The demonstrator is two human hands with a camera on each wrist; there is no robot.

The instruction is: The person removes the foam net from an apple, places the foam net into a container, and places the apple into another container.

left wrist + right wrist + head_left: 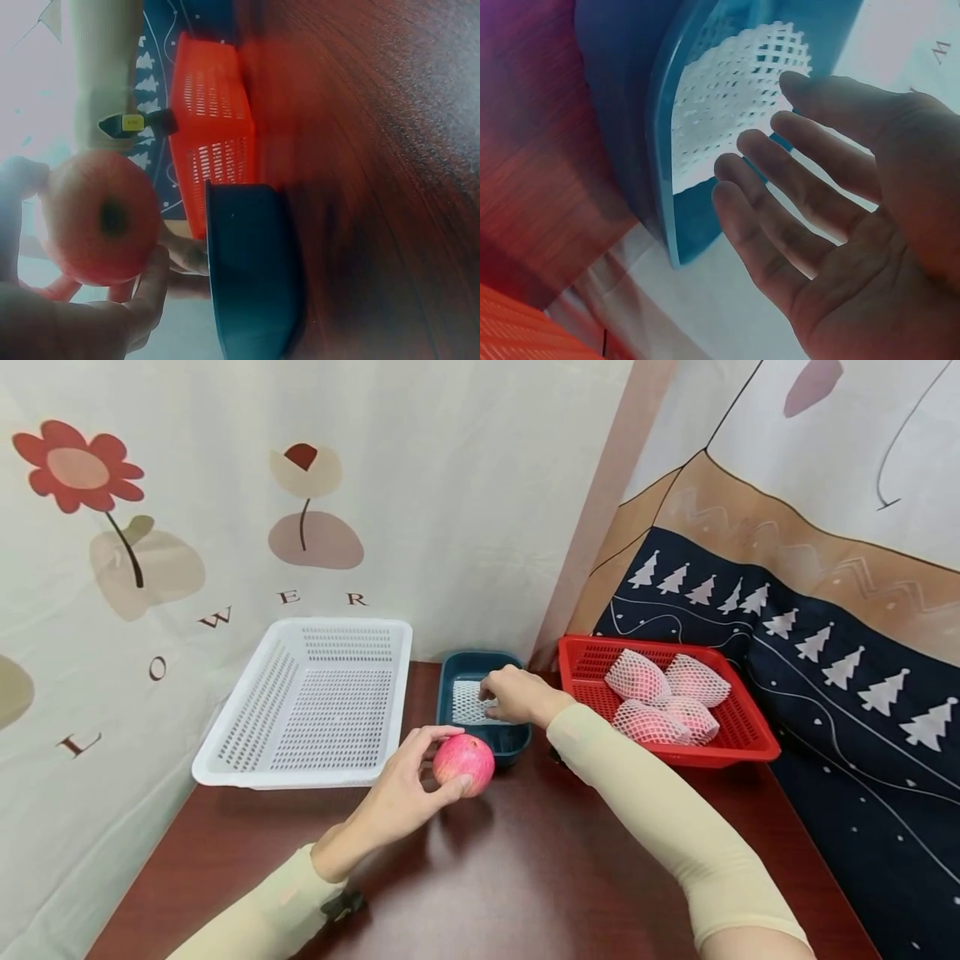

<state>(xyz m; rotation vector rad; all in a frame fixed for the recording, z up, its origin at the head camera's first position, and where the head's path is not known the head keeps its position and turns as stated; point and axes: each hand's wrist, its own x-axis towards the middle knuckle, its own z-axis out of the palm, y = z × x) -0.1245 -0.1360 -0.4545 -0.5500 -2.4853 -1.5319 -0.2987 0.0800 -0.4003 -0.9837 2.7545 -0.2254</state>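
My left hand (397,793) holds a bare pinkish-red apple (463,766) between thumb and fingers, above the table in front of a dark blue plastic box (506,743). Seen from the left wrist, the apple (101,217) has a dark hollow facing the camera. A white foam fruit net (467,703) lies flattened inside the box. Over that box reaches my right hand (525,695), its fingers spread and slightly bent. In the right wrist view the fingertips (727,165) are beside the foam net (731,105), with nothing gripped.
Left of the box stands a white perforated basket (330,718) with no fruit in it. On the right, a red basket (585,693) holds several apples in foam nets (637,677). A patterned curtain (480,510) hangs behind the brown table (525,877).
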